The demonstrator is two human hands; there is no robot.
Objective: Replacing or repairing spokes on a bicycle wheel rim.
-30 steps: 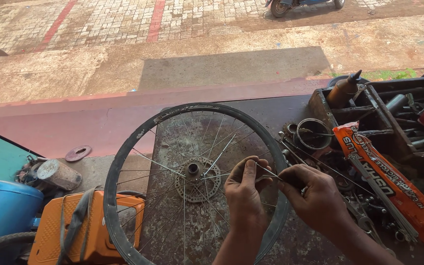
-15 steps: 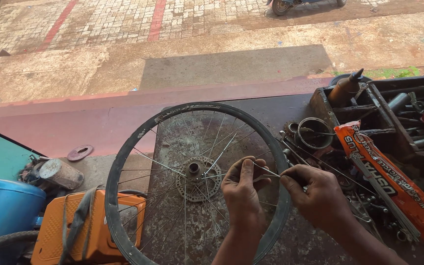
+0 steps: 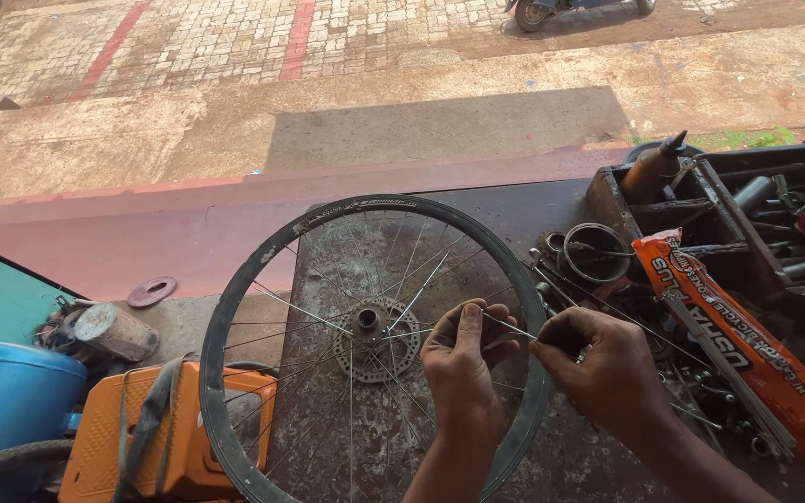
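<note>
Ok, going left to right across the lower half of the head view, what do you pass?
Blue drum → orange case → wheel hub → left hand → right hand → orange spoke packet.

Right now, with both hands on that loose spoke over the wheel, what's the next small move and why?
Probably guide the spoke inward toward the hub. The left hand and right hand both pinch it just inside the rim, its free end aims at the hub, and nothing shows it seated there yet.
</note>
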